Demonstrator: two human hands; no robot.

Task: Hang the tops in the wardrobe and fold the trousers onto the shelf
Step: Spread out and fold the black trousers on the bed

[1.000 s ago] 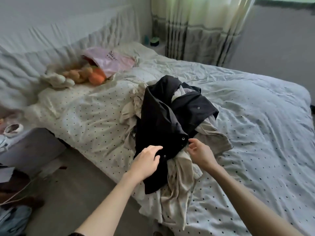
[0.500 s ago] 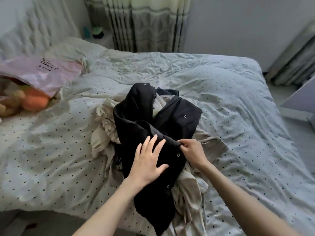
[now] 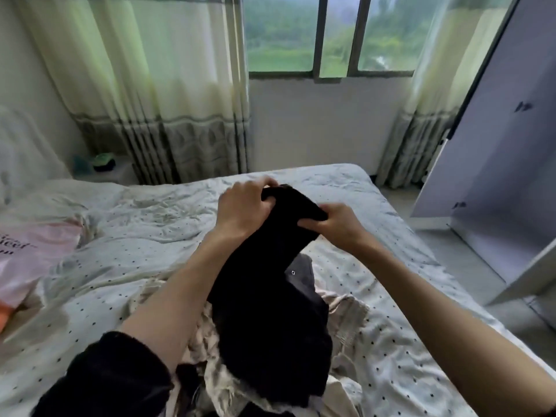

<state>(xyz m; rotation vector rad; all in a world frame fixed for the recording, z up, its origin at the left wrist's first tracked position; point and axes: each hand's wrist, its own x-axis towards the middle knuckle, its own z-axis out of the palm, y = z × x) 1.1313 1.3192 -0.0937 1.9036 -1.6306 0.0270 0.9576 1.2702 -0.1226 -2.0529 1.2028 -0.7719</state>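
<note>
A black garment with metal snap studs (image 3: 267, 311) hangs lifted above the bed (image 3: 120, 281). My left hand (image 3: 243, 209) grips its top edge from the left, fingers curled over the cloth. My right hand (image 3: 337, 225) pinches the same edge from the right. The garment's lower part trails down onto a heap of beige clothes (image 3: 346, 323) lying on the spotted bedcover. Which kind of garment it is cannot be told. An open lilac wardrobe door (image 3: 496, 164) stands at the right.
A pink bag (image 3: 33, 254) and an orange soft toy (image 3: 4, 314) lie at the bed's left. Curtains (image 3: 144, 94) flank a barred window (image 3: 328, 34) behind the bed. Small items sit on a nightstand (image 3: 102, 168). Grey floor runs along the bed's right side.
Both hands took hold of the black garment's edge and raised it off the heap. The view tilted up and turned right, bringing the window and wardrobe door into sight.
</note>
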